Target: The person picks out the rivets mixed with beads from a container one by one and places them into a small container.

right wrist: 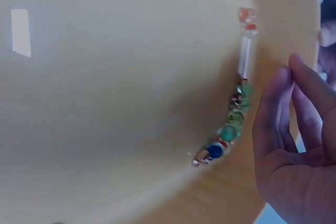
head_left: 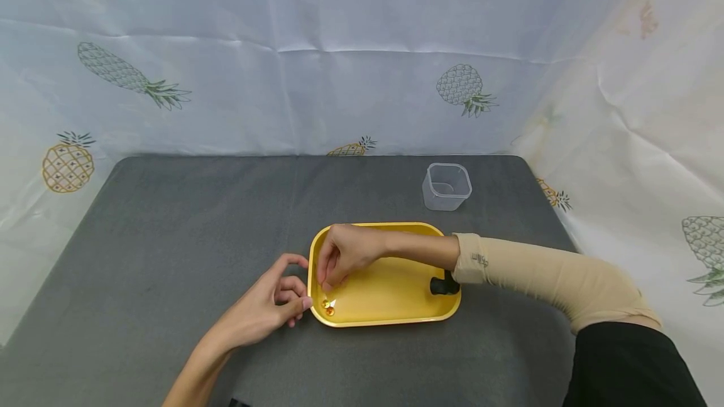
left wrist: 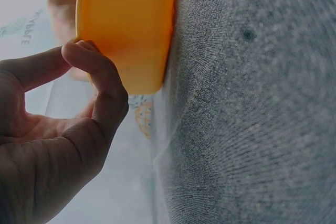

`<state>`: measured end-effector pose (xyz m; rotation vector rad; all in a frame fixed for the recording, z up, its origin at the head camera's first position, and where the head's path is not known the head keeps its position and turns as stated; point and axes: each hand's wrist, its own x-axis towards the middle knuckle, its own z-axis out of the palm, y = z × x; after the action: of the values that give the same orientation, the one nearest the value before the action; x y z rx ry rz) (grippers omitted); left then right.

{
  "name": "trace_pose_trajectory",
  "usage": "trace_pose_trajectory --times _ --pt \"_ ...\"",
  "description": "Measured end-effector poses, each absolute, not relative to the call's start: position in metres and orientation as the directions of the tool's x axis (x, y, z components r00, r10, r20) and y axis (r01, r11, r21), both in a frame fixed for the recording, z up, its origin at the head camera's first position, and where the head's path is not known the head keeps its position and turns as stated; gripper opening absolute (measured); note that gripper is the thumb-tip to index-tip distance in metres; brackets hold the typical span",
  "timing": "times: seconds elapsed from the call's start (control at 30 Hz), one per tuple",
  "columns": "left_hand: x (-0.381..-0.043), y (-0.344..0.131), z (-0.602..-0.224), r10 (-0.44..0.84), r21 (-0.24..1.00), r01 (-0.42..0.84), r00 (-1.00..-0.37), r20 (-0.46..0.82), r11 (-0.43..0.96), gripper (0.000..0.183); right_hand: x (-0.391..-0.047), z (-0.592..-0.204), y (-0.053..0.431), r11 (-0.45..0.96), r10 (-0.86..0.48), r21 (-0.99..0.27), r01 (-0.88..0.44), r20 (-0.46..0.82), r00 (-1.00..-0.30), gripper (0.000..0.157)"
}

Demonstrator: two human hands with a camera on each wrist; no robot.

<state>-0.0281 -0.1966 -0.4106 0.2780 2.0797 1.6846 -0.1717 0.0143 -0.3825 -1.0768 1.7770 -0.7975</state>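
A yellow tray (head_left: 384,294) sits on the grey cloth. My left hand (head_left: 263,303) holds its left end, with thumb and fingers curled at the rim; the left wrist view shows this hand (left wrist: 68,108) against the tray's outer wall (left wrist: 128,30). Over the left end inside the tray is my right hand (head_left: 347,253), fingers bent and pointing down. In the right wrist view, thumb and fingertips of this hand (right wrist: 299,124) meet; whether anything small is between them is hidden. Near them, green beads (right wrist: 233,121), a dark blue bead (right wrist: 215,150) and orange beads (right wrist: 248,22) line the tray's end.
A clear plastic box (head_left: 447,187) stands behind the tray, toward the back right. A dark object (head_left: 444,286) shows at the tray's right end, below the right wrist. A white curtain with pineapple prints (head_left: 351,99) hangs along the back and sides of the grey tabletop (head_left: 186,225).
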Motion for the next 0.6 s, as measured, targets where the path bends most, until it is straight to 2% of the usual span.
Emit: trace_pose_trajectory --times 0.4,0.6 --pt "-0.028 -0.196 -0.411 0.421 0.964 -0.129 -0.88 -0.22 0.234 0.057 -0.182 -0.363 0.023 0.352 -0.929 -0.884 -0.309 -0.287 -0.235 0.009" --pt "-0.028 -0.196 -0.411 0.418 0.961 -0.137 -0.879 -0.23 0.24 0.058 -0.185 -0.352 0.029 0.317 -0.937 -0.914 -0.253 -0.262 -0.23 0.012"
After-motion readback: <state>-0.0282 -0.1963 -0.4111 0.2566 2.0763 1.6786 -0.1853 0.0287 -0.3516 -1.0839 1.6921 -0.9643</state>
